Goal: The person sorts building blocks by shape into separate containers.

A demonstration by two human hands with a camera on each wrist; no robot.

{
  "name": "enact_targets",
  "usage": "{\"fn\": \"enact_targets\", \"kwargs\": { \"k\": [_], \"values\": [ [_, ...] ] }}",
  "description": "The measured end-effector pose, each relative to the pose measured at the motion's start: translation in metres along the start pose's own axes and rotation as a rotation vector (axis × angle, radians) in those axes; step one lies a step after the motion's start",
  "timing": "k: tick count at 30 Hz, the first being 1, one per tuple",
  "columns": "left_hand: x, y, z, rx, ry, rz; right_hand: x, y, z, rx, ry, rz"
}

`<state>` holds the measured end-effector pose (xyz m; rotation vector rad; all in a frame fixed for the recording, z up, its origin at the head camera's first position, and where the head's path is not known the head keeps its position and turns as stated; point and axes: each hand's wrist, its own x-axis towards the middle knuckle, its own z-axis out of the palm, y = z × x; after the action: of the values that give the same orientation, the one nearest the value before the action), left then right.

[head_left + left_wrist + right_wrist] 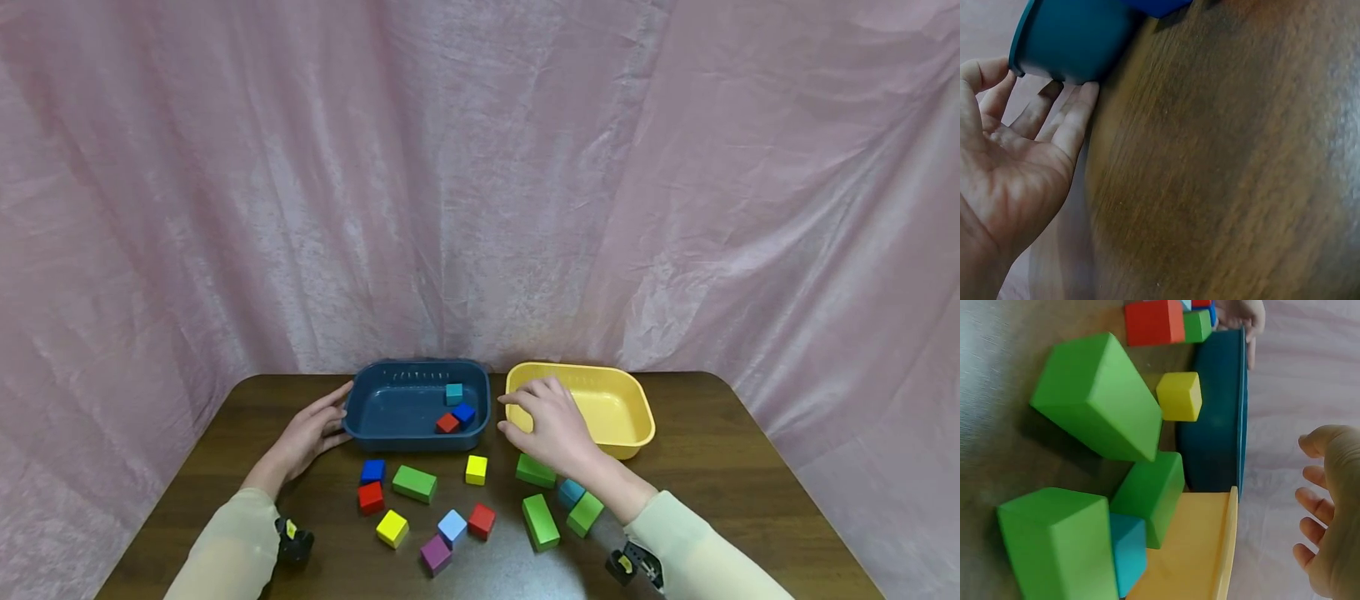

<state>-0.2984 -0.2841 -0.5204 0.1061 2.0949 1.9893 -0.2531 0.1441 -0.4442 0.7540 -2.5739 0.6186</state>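
My left hand (303, 433) is at the left end of a dark blue plastic basket (390, 412). Its extended fingers touch the outer wall and rim, as the left wrist view also shows. Inside the basket lie a teal cube (454, 394), a blue cube (464, 414) and a red block (447, 423). My right hand (551, 425) hovers over the left part of a yellow basket (611, 408), fingers loosely bent, thumb apart, nothing held. In the right wrist view, a gap shows between thumb and fingers. The visible part of the yellow basket's floor is bare.
In front of the baskets are several green blocks (540, 522), yellow cubes (392, 529), red cubes (482, 521), a purple cube (436, 554), a light blue cube (452, 528), a blue cube (372, 471) and a teal block (571, 493). A pink curtain (480, 208) hangs behind the wooden table (330, 508).
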Motion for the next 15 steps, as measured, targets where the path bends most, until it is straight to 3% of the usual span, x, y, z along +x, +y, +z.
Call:
{"fn": "enact_targets", "kwargs": {
  "k": [15],
  "values": [
    [0.001, -0.003, -0.001, 0.017, -0.004, -0.006, -0.031, -0.002, -0.005, 0.014, -0.025, -0.066]
  ]
}}
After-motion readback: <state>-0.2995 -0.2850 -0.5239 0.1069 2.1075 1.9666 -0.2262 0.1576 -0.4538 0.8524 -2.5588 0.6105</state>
